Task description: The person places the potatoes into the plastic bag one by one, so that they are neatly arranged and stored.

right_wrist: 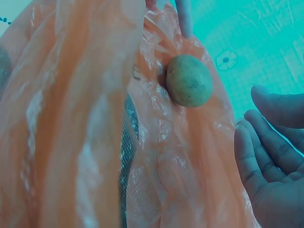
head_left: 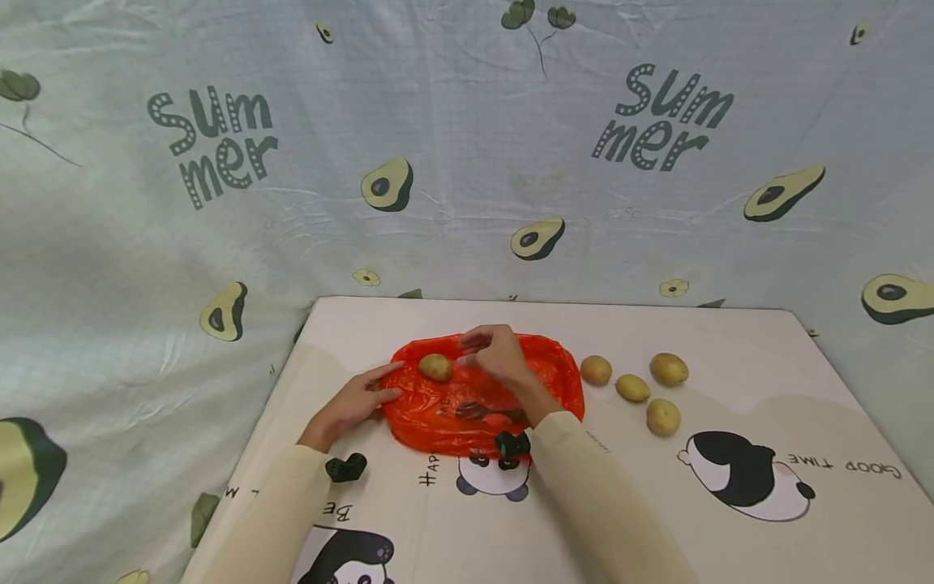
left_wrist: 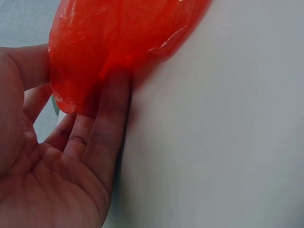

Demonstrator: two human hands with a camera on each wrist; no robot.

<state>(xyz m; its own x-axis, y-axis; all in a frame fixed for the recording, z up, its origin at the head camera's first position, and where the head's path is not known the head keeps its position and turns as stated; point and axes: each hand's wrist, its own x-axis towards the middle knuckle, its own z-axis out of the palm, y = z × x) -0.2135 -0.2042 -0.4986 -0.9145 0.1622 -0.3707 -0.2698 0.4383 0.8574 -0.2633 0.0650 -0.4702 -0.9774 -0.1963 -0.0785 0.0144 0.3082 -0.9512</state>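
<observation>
A red plastic bag (head_left: 430,422) lies spread with its mouth open on the table. One potato (head_left: 436,367) rests inside it toward the left, and it also shows as a round potato (right_wrist: 189,80) in the right wrist view. My left hand (head_left: 353,405) holds the bag's left edge, with the red film (left_wrist: 128,28) passing between thumb and fingers in the left wrist view. Above the bag, to the right of the potato, hovers my right hand (head_left: 496,353). Its fingers (right_wrist: 266,156) are loosely bent and hold nothing.
Several potatoes lie right of the bag, among them a potato (head_left: 596,371) close to its edge and another potato (head_left: 663,417) nearer me. The white table (head_left: 730,349) bears panda prints. A patterned curtain (head_left: 452,122) hangs behind it.
</observation>
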